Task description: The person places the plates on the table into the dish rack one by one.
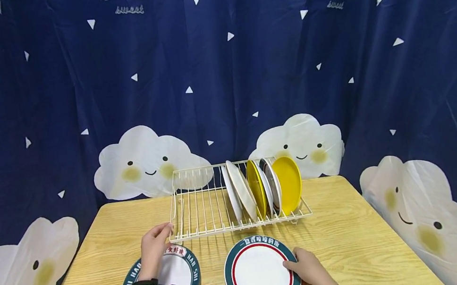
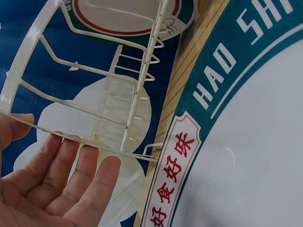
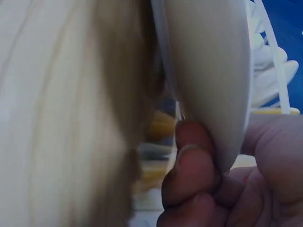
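Observation:
My left hand (image 1: pixel 155 244) is at the left front corner of a cream wire dish rack (image 1: pixel 209 232). In the left wrist view its thumb and fingers (image 2: pixel 90 177) hold the rack's end wire from both sides. A white plate with a green lettered rim (image 1: pixel 192 266) lies on the table beneath the left forearm. My right hand (image 1: pixel 308 268) grips the right edge of a second plate, white with a green rim and red ring (image 1: pixel 262 276), its thumb over the rim. The right wrist view shows the fingers (image 3: pixel 194 175) curled under this plate's pale underside (image 3: pixel 208 71).
Several plates stand upright in the rack's right half, among them white ones (image 1: pixel 240 191) and a yellow one (image 1: pixel 288 185) at the right end. The rack stands toward the back of the wooden table (image 1: pixel 341 223). A dark blue curtain (image 1: pixel 219 67) hangs behind.

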A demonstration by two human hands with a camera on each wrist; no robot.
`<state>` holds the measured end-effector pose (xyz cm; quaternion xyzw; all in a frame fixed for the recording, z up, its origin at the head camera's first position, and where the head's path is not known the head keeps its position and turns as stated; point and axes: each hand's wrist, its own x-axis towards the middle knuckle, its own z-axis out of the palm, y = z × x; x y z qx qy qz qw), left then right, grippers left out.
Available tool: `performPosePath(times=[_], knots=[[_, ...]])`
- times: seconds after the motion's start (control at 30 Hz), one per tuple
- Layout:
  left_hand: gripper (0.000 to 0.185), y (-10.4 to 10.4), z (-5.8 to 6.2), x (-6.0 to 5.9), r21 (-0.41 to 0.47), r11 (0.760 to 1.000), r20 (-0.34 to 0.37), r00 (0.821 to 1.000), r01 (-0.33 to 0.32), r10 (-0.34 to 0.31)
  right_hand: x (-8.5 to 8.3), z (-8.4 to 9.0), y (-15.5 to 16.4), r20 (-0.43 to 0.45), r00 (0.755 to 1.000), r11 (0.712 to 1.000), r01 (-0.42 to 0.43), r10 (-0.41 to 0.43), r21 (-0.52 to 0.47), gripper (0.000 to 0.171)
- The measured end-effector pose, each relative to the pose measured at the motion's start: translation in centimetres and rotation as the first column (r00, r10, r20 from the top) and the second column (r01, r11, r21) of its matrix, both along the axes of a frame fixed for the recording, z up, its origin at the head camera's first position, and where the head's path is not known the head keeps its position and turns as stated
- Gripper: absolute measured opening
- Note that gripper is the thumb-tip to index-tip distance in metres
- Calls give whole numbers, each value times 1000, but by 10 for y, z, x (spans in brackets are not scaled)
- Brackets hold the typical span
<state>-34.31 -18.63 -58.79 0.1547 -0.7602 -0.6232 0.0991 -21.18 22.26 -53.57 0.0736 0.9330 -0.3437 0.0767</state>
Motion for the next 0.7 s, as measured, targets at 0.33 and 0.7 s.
performPosePath(times=[0.33,0.7], knots=[[57,10,53,36,1,998,-1,998,61,-61,11,20,20,-70,997,997,10,-16,-78,22],[62,3,11,7,11,1000,13,1000,13,-13,18,44,31,-104,992,985,-80,65,-156,18]])
